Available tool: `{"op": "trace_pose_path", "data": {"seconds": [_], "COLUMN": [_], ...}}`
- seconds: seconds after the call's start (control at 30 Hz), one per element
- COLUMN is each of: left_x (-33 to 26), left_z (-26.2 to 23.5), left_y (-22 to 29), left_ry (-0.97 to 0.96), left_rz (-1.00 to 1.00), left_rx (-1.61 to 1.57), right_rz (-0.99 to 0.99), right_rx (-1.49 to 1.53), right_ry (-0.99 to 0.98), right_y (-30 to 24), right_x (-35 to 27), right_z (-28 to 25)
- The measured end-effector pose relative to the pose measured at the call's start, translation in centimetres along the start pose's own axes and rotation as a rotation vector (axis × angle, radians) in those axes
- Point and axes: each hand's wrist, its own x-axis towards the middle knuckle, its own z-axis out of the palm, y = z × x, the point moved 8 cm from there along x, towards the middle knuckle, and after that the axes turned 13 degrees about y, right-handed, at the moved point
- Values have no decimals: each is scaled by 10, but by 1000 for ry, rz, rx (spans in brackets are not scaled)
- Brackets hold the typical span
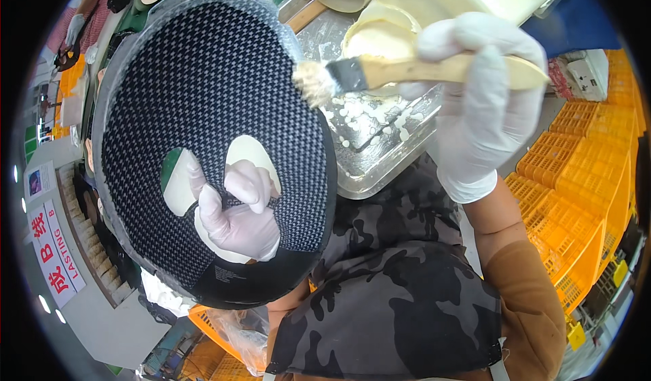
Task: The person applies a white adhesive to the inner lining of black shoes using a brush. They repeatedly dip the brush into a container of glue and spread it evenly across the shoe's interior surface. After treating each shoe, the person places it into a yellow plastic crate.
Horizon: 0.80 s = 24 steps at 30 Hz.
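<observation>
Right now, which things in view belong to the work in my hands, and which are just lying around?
Likely part of the work:
Brush, in the right hand
Patterned dark piece, left hand at its openings
Cream-filled bowl
Spattered metal tray

Apparently just lying around:
Orange crates
Clear plastic bag

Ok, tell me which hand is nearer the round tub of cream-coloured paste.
Right. The right hand, holding the brush, is just right of the tub in view. The left hand is farther off, lower left, gripping the patterned piece at its openings.

Bright light, strong fisheye distortion rimward
</observation>
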Motion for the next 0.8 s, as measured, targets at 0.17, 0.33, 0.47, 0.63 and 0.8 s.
{"op": "trace_pose_path", "data": {"seconds": [0.17, 0.33, 0.47, 0.63, 0.8], "left_x": [6, 11, 8, 9, 6], "left_z": [-8, -20, -24, -32, -25], "left_y": [2, 7, 14, 27, 36], "left_ry": [142, 210, 240, 533, 190], "left_rz": [53, 153, 193, 442, 774], "left_rx": [1, 59, 149, 328, 435], "right_rz": [312, 479, 312, 372, 559], "right_rx": [98, 131, 123, 162, 208], "right_ry": [-93, -205, -1, -222, -185], "right_y": [7, 4, -1, 10, 3], "right_x": [-31, -46, -35, -49, -58], "right_z": [8, 12, 21, 26, 24]}}
